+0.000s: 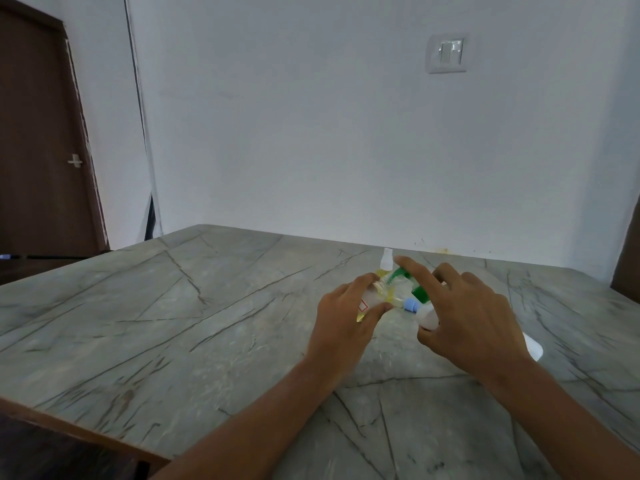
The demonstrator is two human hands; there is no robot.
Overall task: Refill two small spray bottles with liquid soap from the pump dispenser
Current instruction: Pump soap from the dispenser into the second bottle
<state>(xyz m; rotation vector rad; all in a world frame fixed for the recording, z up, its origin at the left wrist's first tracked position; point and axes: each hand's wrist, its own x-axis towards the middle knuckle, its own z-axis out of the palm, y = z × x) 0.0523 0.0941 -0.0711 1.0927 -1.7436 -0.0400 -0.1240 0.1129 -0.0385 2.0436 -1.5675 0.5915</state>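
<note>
Grip: your left hand (346, 313) pinched spray bottle (375, 296), tilted beneath pump dispenser (420, 293) spout to catch each squirt; your right hand (474, 317) wrapped dispenser body, forefinger atop green head for pressing.

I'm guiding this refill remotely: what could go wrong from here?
1. The left hand grips the small bottle beside the green pump; if spout and neck are misaligned, soap may hit the table.
2. A blue-capped white bottle sits crowded under the right hand, whose index finger is on the pump; it could get knocked.
3. The capped spray bottle just behind may tip.
</note>
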